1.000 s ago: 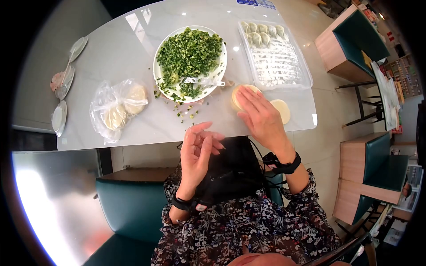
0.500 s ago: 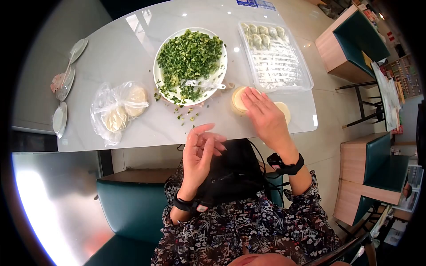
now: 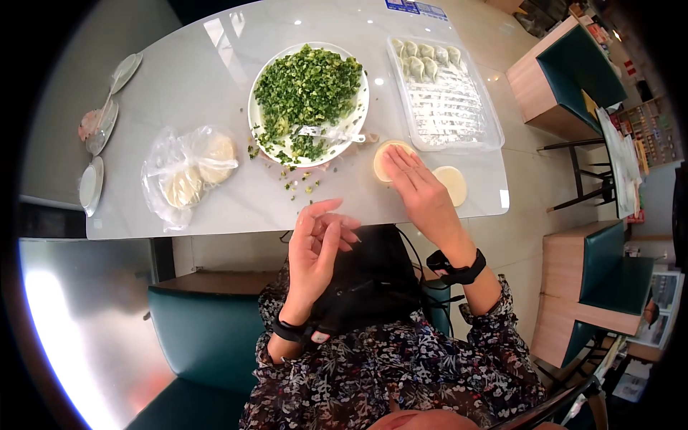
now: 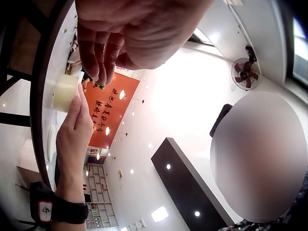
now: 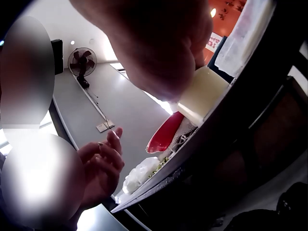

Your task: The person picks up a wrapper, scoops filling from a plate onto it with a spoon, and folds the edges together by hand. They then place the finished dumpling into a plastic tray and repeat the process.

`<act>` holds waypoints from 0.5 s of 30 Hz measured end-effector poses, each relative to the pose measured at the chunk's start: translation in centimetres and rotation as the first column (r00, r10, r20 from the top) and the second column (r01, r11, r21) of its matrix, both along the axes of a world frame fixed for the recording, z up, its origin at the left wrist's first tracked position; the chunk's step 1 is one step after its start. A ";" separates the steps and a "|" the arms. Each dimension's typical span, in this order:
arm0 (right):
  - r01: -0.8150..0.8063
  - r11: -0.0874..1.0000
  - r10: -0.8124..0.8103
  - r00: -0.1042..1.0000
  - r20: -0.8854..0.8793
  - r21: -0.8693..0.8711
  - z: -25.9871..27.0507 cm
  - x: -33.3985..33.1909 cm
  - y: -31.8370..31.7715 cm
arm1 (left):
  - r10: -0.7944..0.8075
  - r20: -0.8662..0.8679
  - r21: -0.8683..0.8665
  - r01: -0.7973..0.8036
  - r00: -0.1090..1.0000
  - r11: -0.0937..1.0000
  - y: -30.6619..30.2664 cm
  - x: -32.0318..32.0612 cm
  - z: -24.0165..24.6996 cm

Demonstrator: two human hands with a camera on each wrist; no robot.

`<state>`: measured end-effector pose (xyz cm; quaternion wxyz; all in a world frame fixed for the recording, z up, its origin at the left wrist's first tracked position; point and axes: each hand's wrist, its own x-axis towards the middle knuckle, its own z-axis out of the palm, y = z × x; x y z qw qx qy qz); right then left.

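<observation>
In the head view a stack of round dough wrappers [image 3: 383, 170] stands near the table's front edge, and my right hand [image 3: 424, 197] rests its straight fingers on top. The left wrist view shows the pale stack [image 4: 66, 93] from the side, as tall as a short cylinder, with the right hand [image 4: 73, 130] against it. One single wrapper [image 3: 451, 186] lies flat to its right, partly beside the hand. My left hand [image 3: 313, 251] hangs in front of the table edge, palm up with loosely bent fingers, holding nothing.
A plate of chopped greens [image 3: 308, 93] with a white spatula [image 3: 331, 134] lies centrally. Behind the right hand is a floured tray [image 3: 448, 107] with several dumplings [image 3: 428, 68]. Bagged dough [image 3: 188, 179] sits left; small dishes [image 3: 92, 188] stand at the far left.
The right hand has shifted slightly over the wrapper stack, its fingers still on it. The left hand has barely moved. The camera view has shifted a little.
</observation>
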<state>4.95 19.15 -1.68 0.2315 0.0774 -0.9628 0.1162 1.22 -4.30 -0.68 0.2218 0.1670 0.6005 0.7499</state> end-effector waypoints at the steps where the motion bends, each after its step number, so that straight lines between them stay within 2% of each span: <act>1: -0.002 1.000 0.002 1.000 0.002 0.004 0.1 -0.1 -0.1 | -0.005 0.000 -0.007 0.005 1.000 1.000 0.0 0.0 0.0; 3: 0.001 1.000 -0.001 1.000 0.001 0.007 0.4 0.1 -0.2 | -0.012 0.001 0.006 0.012 1.000 1.000 0.2 0.0 0.0; 5: 0.027 0.992 -0.016 0.996 0.085 -0.125 1.0 0.3 0.3 | -0.018 -0.005 0.026 0.018 1.000 1.000 0.5 0.0 0.3; 6: 0.027 0.993 -0.018 0.997 0.078 -0.119 1.5 0.4 0.7 | -0.018 -0.023 0.030 0.019 1.000 0.999 0.7 -0.1 0.6; 7: 0.131 0.786 -0.042 0.986 0.159 -0.605 2.1 0.5 1.2 | -0.016 -0.041 0.037 0.018 0.999 0.999 1.0 -0.2 0.8; 8: 0.233 0.353 -0.018 0.970 0.242 -0.906 2.6 0.6 1.6 | -0.015 -0.042 0.048 0.017 0.999 0.999 1.3 -0.4 0.9; 9: 0.038 -0.069 0.068 0.997 0.033 -0.997 3.2 0.6 1.0 | -0.028 -0.071 0.025 0.030 0.997 0.999 1.5 -0.7 0.8; 10: 0.035 -0.061 0.066 0.997 0.031 -0.998 3.6 0.7 0.7 | -0.044 -0.101 -0.001 0.044 0.994 0.999 1.7 -1.0 0.7; 12: 0.010 -0.425 0.007 1.000 0.008 -0.905 4.2 0.8 0.2 | -0.032 -0.132 0.003 0.033 0.991 0.999 2.8 -1.4 0.3; 14: 0.011 -0.454 0.039 0.999 -0.008 -0.891 3.9 1.2 -0.7 | -0.015 -0.160 -0.004 0.015 0.987 1.000 3.9 -1.5 0.3; 15: 0.016 -0.488 0.070 0.997 -0.021 -0.873 3.7 1.4 -1.2 | -0.021 -0.069 0.086 0.027 0.997 0.996 4.6 -1.3 0.4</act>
